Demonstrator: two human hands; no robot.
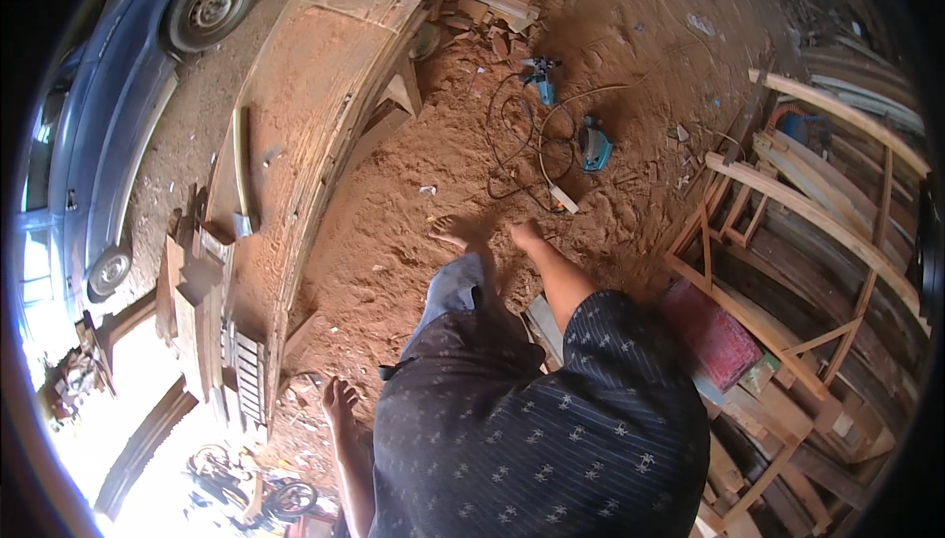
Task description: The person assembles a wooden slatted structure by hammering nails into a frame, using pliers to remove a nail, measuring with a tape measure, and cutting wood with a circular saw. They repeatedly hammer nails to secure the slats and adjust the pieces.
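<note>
I stand on a floor of reddish sawdust, with my dark patterned shirt filling the bottom of the view. My left hand hangs by my side near the end of a long wooden bench; its fingers are loosely apart and hold nothing. My right hand reaches forward over the sawdust, beside my bare foot and jeans leg. I see nothing in it, and its fingers are too small to make out. Two blue power tools lie ahead on the floor among tangled cables.
The sawdust-covered bench runs along the left, with wood blocks at its near end. A blue car is parked far left. Curved wooden frames and a red box crowd the right. Offcuts pile up at the back.
</note>
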